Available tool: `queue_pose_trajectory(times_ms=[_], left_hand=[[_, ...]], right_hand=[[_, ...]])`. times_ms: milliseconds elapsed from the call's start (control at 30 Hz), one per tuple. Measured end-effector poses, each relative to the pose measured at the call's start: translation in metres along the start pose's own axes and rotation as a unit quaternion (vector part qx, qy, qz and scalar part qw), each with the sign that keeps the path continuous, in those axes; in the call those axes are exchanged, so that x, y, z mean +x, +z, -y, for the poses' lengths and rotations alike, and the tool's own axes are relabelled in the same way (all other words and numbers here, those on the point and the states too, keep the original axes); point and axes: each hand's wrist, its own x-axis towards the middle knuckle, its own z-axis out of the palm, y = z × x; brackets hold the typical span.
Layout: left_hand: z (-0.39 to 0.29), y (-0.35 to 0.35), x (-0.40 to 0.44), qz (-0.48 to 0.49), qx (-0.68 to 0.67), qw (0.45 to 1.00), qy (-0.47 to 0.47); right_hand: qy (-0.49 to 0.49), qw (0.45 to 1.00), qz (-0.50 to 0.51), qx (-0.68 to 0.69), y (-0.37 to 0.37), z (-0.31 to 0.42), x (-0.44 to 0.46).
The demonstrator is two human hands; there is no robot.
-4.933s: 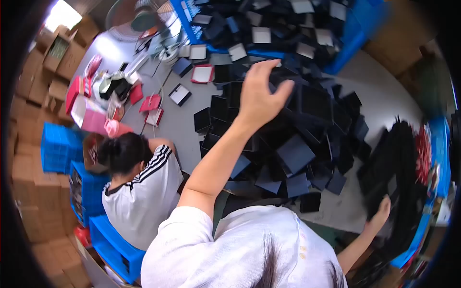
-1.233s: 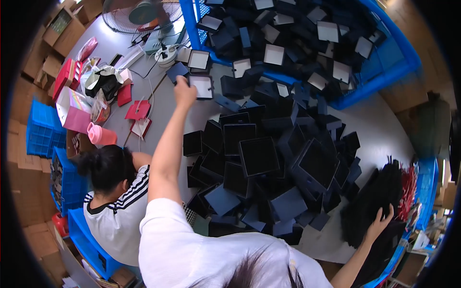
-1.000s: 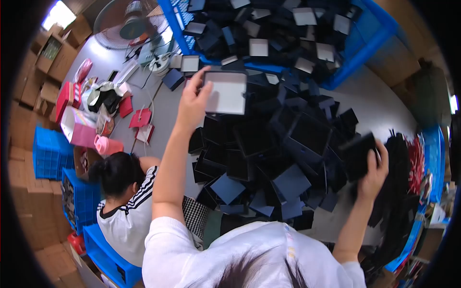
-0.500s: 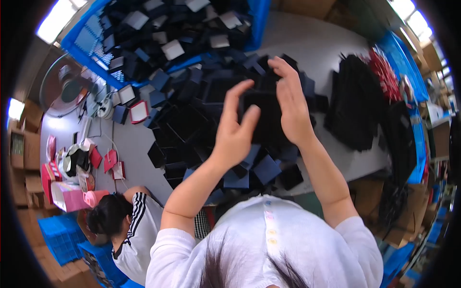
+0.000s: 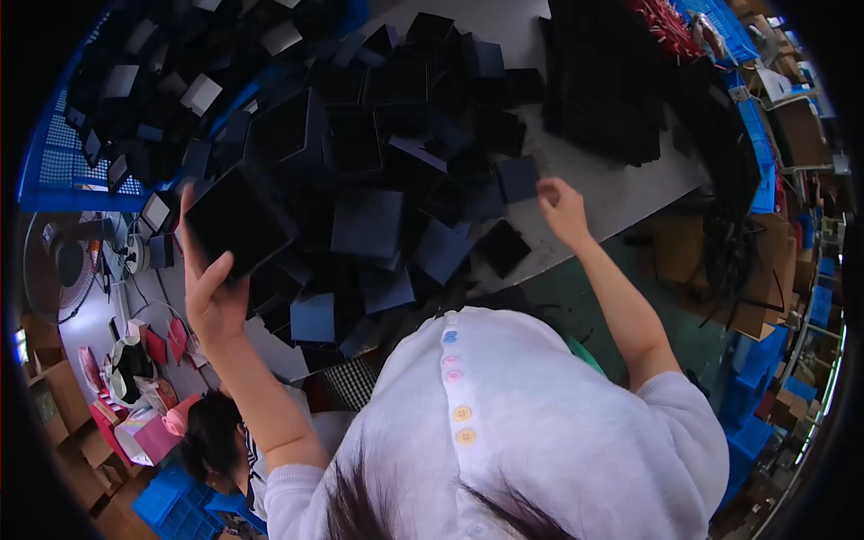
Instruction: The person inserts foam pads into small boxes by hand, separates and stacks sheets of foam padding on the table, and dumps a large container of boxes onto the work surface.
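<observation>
My left hand [image 5: 216,292] is at the left side of the pile, its thumb and fingers spread around a large black box [image 5: 241,220] that is tilted. On the right, the curled fingers of my right hand [image 5: 563,209] meet the edge of a small dark blue box [image 5: 517,178]; the fingertips are partly hidden. Between my hands lies a heap of black and dark blue boxes [image 5: 367,221], several lying at odd angles. A square black box [image 5: 501,249] rests by the table's near edge.
A blue crate [image 5: 43,162] full of dark boxes stands at the upper left. Flat black material [image 5: 598,90] is stacked at the upper right. A fan [image 5: 61,265] and red and pink items [image 5: 153,432] are on the left. Another person [image 5: 214,436] sits lower left.
My hands have moved apart from the middle of the heap. The left now grips a large black box at the left; the right has gone to a small blue box. The view has shifted.
</observation>
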Motion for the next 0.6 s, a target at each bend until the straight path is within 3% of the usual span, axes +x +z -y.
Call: queue_pose_trajectory(times_ms=[33,133,167,233,300,433,500,567,600], left_hand=[[-0.002,-0.008,-0.002,-0.028,-0.092,0.994,-0.049],[0.012,-0.015,-0.014,-0.057,-0.158,0.981,-0.101],[0.029,-0.021,-0.019,0.006,-0.077,0.99,-0.116],[0.038,-0.004,-0.031,0.071,0.047,0.99,-0.115],[0.04,0.013,-0.039,0.128,0.115,0.979,-0.111],[0.018,0.014,-0.033,-0.098,0.275,0.955,-0.062],[0.014,-0.014,-0.022,-0.181,0.211,0.961,-0.001],[0.001,-0.027,-0.011,-0.216,0.178,0.96,0.017],[0.003,-0.042,-0.006,-0.14,0.253,0.954,0.083]], right_hand=[[0.069,0.997,0.004,-0.018,0.007,-0.034,-0.009],[0.093,0.985,-0.087,-0.114,0.021,-0.069,0.005],[0.094,0.985,-0.089,-0.113,0.023,-0.071,0.017],[-0.003,0.985,-0.086,-0.147,0.032,-0.053,0.052],[0.027,0.98,-0.068,-0.183,0.044,-0.051,0.087],[0.076,0.965,0.002,-0.253,0.065,-0.088,0.154],[0.094,0.948,0.065,-0.296,0.064,-0.079,0.167],[0.109,0.947,0.122,-0.275,0.063,-0.084,0.182],[0.103,0.947,0.137,-0.271,0.058,-0.073,0.181]])
